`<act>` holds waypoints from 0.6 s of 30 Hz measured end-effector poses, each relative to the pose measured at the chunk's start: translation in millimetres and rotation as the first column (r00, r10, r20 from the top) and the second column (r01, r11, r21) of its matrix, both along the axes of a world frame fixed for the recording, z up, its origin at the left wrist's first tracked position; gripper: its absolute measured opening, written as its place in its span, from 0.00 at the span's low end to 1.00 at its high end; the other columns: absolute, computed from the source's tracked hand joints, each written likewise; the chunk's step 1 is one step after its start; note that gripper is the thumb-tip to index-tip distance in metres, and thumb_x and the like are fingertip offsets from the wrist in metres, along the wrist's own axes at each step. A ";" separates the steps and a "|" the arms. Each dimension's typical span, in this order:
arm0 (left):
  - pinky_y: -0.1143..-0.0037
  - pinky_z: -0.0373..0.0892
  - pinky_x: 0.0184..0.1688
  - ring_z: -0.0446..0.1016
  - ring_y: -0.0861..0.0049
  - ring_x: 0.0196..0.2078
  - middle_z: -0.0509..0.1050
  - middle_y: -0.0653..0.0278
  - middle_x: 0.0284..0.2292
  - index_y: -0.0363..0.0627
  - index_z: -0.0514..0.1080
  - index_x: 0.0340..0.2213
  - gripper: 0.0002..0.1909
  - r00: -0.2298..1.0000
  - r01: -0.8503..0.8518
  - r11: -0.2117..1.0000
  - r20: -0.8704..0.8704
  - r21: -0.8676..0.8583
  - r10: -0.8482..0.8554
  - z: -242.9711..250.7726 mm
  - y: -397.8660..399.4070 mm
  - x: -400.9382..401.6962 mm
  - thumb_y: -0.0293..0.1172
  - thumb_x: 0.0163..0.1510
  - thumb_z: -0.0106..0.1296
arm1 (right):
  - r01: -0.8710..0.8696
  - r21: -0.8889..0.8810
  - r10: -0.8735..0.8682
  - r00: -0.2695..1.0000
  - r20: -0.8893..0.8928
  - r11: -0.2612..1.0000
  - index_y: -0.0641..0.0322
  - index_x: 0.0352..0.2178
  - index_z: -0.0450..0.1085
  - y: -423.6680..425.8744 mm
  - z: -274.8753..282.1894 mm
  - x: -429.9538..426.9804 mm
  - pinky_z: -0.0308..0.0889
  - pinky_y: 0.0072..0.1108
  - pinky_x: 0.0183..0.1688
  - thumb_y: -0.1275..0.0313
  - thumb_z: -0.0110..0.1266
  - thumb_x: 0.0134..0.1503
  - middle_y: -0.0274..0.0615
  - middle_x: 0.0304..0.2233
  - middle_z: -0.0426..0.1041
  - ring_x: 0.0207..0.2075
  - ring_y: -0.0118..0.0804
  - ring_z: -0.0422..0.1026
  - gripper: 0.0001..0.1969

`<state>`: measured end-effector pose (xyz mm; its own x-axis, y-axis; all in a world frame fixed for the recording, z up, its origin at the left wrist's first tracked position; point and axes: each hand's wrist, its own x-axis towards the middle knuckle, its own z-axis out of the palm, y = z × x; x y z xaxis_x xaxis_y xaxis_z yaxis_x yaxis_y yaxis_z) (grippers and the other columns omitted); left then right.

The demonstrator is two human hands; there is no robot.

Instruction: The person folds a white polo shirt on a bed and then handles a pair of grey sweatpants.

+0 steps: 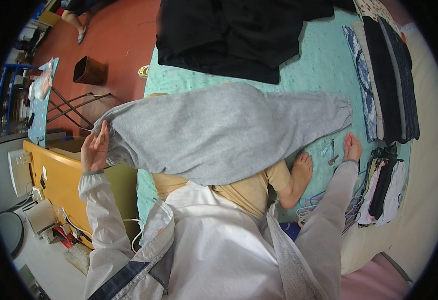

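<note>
Grey sweatpants (211,131), apparently folded lengthwise, stretch across my lap and the green patterned bed sheet (316,48). Their gathered waistband lies at the left, the elastic cuff at the right. My left hand (95,148) is at the waistband, with its fingers against the fabric; part of the grip is hidden. My right hand (352,147) rests just below the cuff, apart from it, fingers curled and seemingly holding nothing. Small metal nail clippers (333,160) lie on the sheet to its left. Black garments (230,37) are spread beyond the pants.
Folded clothes (384,78) stand in a row at the right, with smaller rolled garments (380,191) nearer me. Clothes hangers (316,202) lie beside my bare foot (297,180). At the left are a yellow board (61,180), a folding table (42,108) and a bin (89,70). Another person's leg (74,22) shows.
</note>
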<state>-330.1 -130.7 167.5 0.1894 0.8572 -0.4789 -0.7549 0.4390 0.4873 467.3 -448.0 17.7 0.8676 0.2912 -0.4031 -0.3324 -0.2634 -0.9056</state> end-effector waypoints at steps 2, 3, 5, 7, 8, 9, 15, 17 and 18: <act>0.70 0.66 0.57 0.61 0.58 0.58 0.56 0.36 0.56 0.20 0.45 0.55 0.30 0.995 0.064 0.998 -0.079 -0.011 -0.065 -18.0 4.4 -1.6 0.20 0.56 0.43 | 0.012 -0.041 -0.014 0.999 -0.037 0.999 0.69 0.47 0.65 -10.2 -15.6 -3.5 0.67 0.23 0.46 0.69 0.47 0.60 0.47 0.44 0.71 0.45 0.37 0.72 0.16; 0.70 0.66 0.57 0.61 0.58 0.58 0.56 0.36 0.56 0.20 0.45 0.55 0.30 0.994 0.066 0.998 -0.081 -0.013 -0.067 -31.6 4.2 -4.0 0.20 0.56 0.43 | 0.014 -0.042 -0.016 0.999 -0.040 0.999 0.69 0.47 0.65 -8.6 -23.2 -6.1 0.67 0.23 0.46 0.69 0.47 0.60 0.47 0.44 0.71 0.45 0.37 0.72 0.16; 0.69 0.66 0.57 0.62 0.58 0.57 0.57 0.39 0.56 0.20 0.45 0.55 0.28 0.952 0.106 0.994 -0.288 -0.013 -0.105 -58.8 1.2 -11.8 0.23 0.58 0.40 | -0.031 0.028 0.034 0.993 -0.116 0.999 0.70 0.47 0.64 3.0 -35.2 -8.7 0.67 0.24 0.47 0.69 0.48 0.59 0.47 0.45 0.71 0.46 0.38 0.71 0.17; 0.67 0.63 0.57 0.63 0.63 0.57 0.61 0.46 0.55 0.33 0.56 0.53 0.20 0.867 -0.083 0.989 -0.499 -0.126 0.009 -83.2 -12.0 1.0 0.25 0.59 0.39 | 0.029 0.073 -0.013 0.979 -0.202 0.997 0.70 0.48 0.64 19.2 -42.7 -9.5 0.65 0.26 0.49 0.68 0.50 0.59 0.47 0.46 0.70 0.47 0.39 0.70 0.19; 0.68 0.64 0.55 0.66 0.66 0.54 0.65 0.50 0.51 0.37 0.60 0.50 0.17 0.846 -0.052 0.991 -0.533 -0.120 -0.020 -92.2 -23.3 1.6 0.25 0.59 0.41 | 0.058 0.102 -0.034 0.974 -0.226 0.993 0.68 0.48 0.64 30.0 -45.6 -12.9 0.65 0.26 0.49 0.67 0.51 0.58 0.45 0.46 0.70 0.47 0.38 0.70 0.20; 0.69 0.65 0.52 0.68 0.68 0.51 0.68 0.53 0.48 0.40 0.63 0.48 0.15 0.825 -0.017 0.993 -0.563 -0.116 -0.051 -102.5 -35.2 1.1 0.26 0.59 0.42 | 0.091 0.128 -0.057 0.967 -0.248 0.988 0.66 0.49 0.64 36.1 -46.4 -13.5 0.64 0.25 0.50 0.66 0.53 0.57 0.43 0.46 0.70 0.47 0.37 0.70 0.20; 0.75 0.64 0.39 0.67 0.80 0.34 0.69 0.70 0.33 0.44 0.66 0.46 0.18 0.626 -0.028 0.913 -0.720 -0.406 -0.301 -134.3 -99.6 29.2 0.38 0.56 0.50 | 0.128 0.049 -0.099 0.915 -0.391 0.991 0.55 0.46 0.67 54.3 -33.9 -1.8 0.64 0.23 0.44 0.62 0.62 0.51 0.33 0.41 0.72 0.43 0.34 0.69 0.22; 0.70 0.66 0.45 0.69 0.75 0.40 0.71 0.67 0.37 0.45 0.67 0.45 0.19 0.764 -0.014 0.861 -0.561 -0.508 -0.319 -152.5 -104.0 4.2 0.40 0.55 0.51 | 0.105 0.072 -0.064 0.902 -0.427 0.992 0.54 0.45 0.68 67.7 -28.0 -6.3 0.64 0.23 0.43 0.62 0.63 0.50 0.33 0.40 0.72 0.42 0.33 0.70 0.21; 0.68 0.64 0.49 0.69 0.70 0.44 0.72 0.65 0.41 0.45 0.67 0.46 0.19 0.905 -0.034 0.819 -0.365 -0.573 -0.218 -143.9 -101.7 14.8 0.40 0.55 0.51 | 0.100 0.091 -0.048 0.891 -0.452 0.991 0.54 0.44 0.69 65.8 -24.9 -5.2 0.65 0.24 0.42 0.62 0.64 0.49 0.33 0.40 0.73 0.41 0.33 0.70 0.21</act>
<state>-315.3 -232.4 23.7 -0.0605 0.4062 -0.9118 -0.4918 0.7827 0.3814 462.1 -382.3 -7.2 0.6233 0.2975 -0.7232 -0.7239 -0.1302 -0.6775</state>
